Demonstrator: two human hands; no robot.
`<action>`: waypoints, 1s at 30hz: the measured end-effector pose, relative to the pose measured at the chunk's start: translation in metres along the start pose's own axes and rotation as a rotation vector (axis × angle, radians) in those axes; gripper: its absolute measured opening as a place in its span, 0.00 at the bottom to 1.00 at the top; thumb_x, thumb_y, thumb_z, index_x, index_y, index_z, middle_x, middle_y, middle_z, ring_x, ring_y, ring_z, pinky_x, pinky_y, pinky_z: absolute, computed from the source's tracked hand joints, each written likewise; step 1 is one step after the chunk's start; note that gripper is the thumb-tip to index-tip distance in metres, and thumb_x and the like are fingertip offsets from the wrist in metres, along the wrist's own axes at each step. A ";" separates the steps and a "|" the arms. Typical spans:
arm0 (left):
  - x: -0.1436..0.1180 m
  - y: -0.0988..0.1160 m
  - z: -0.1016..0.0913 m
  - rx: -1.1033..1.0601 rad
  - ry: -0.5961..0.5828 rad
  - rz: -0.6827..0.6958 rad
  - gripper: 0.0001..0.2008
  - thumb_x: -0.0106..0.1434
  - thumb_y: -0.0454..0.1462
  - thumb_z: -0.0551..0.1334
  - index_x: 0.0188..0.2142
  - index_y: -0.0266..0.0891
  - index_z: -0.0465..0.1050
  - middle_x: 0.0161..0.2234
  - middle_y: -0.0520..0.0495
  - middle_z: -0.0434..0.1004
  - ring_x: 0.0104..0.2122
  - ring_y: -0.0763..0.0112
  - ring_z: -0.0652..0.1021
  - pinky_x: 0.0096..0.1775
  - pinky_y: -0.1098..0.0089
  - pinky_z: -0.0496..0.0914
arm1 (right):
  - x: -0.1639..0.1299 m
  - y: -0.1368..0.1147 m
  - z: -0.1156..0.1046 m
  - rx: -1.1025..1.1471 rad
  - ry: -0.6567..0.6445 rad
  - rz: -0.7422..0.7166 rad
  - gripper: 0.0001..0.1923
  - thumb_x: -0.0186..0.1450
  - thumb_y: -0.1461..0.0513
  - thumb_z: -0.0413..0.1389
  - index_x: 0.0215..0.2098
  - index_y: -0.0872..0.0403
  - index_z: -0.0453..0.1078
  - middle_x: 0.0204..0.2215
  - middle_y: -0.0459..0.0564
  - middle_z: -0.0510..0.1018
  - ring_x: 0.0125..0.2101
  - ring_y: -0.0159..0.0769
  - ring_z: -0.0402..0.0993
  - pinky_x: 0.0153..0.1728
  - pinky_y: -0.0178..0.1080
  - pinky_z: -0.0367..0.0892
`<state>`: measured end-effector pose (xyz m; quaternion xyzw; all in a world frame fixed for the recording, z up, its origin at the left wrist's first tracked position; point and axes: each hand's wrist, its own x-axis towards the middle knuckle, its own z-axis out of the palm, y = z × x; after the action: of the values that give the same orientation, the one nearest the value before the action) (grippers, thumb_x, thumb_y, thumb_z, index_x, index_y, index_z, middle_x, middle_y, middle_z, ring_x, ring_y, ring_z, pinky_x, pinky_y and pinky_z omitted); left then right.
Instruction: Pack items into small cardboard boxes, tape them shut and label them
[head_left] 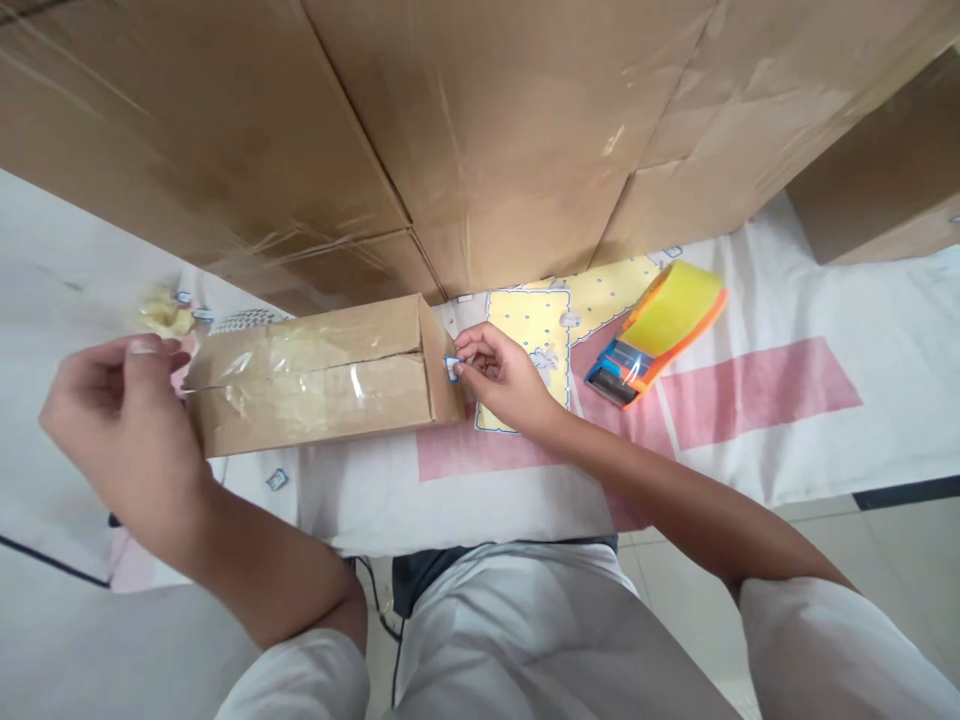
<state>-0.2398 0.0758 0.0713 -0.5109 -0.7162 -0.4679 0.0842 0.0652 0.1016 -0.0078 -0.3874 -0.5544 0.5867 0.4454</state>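
Observation:
A small cardboard box, taped shut along its top, lies on a patterned cloth in front of me. My right hand is at the box's right end, its fingertips pinching a small blue-edged sticker against that end. My left hand hovers at the box's left end with fingers curled together; whether it holds anything I cannot tell. An orange tape dispenser with a yellow tape roll lies to the right of my right hand.
Large taped cardboard cartons stand as a wall behind the box. Another carton sits at the far right. Crumpled yellowish tape and loose small stickers lie on the cloth. Tiled floor shows below right.

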 end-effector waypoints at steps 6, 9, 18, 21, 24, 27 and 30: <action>-0.007 -0.009 0.003 -0.027 0.078 -0.093 0.07 0.60 0.35 0.66 0.37 0.39 0.83 0.32 0.61 0.83 0.37 0.71 0.81 0.45 0.60 0.72 | -0.001 -0.001 0.005 -0.037 0.028 0.007 0.11 0.66 0.61 0.57 0.46 0.49 0.63 0.36 0.44 0.73 0.29 0.30 0.69 0.30 0.35 0.64; -0.006 -0.008 0.001 0.070 0.045 -0.128 0.08 0.59 0.35 0.68 0.38 0.40 0.83 0.31 0.61 0.82 0.35 0.72 0.78 0.44 0.60 0.71 | -0.001 -0.003 0.007 -0.048 0.086 0.090 0.16 0.66 0.60 0.59 0.49 0.47 0.60 0.35 0.42 0.73 0.24 0.29 0.66 0.27 0.35 0.63; 0.000 -0.002 -0.004 0.330 -0.182 -0.256 0.11 0.63 0.41 0.64 0.41 0.40 0.81 0.30 0.57 0.77 0.31 0.74 0.71 0.37 0.68 0.66 | -0.030 0.000 0.019 -0.148 0.133 -0.138 0.10 0.67 0.64 0.53 0.40 0.52 0.77 0.32 0.48 0.72 0.30 0.33 0.68 0.31 0.37 0.64; -0.002 0.008 -0.007 0.309 -0.215 -0.255 0.14 0.65 0.45 0.62 0.44 0.41 0.81 0.35 0.54 0.80 0.33 0.72 0.73 0.38 0.69 0.66 | -0.030 0.002 0.018 -0.087 0.119 -0.085 0.14 0.68 0.63 0.52 0.44 0.53 0.80 0.31 0.47 0.71 0.29 0.32 0.68 0.31 0.37 0.64; -0.006 0.022 -0.010 0.245 -0.270 -0.228 0.18 0.66 0.49 0.60 0.46 0.41 0.80 0.39 0.50 0.81 0.36 0.70 0.76 0.39 0.69 0.68 | -0.025 0.005 0.016 -0.032 0.082 -0.048 0.20 0.69 0.63 0.50 0.52 0.54 0.80 0.30 0.46 0.68 0.31 0.31 0.67 0.34 0.36 0.65; -0.009 0.030 -0.012 0.272 -0.274 -0.241 0.18 0.65 0.49 0.62 0.46 0.42 0.79 0.39 0.49 0.82 0.36 0.68 0.77 0.41 0.67 0.70 | -0.020 0.005 0.016 -0.002 0.003 -0.019 0.25 0.68 0.63 0.50 0.60 0.55 0.75 0.31 0.46 0.69 0.33 0.32 0.67 0.38 0.37 0.67; -0.008 0.033 -0.012 0.298 -0.280 -0.266 0.18 0.64 0.49 0.62 0.46 0.43 0.79 0.40 0.48 0.82 0.35 0.68 0.76 0.43 0.64 0.71 | -0.017 0.004 0.015 0.026 -0.041 0.063 0.30 0.67 0.62 0.50 0.66 0.57 0.69 0.31 0.46 0.70 0.33 0.32 0.67 0.40 0.37 0.67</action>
<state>-0.2136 0.0629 0.0918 -0.4538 -0.8429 -0.2889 -0.0039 0.0561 0.0809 -0.0114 -0.3865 -0.5434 0.6155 0.4202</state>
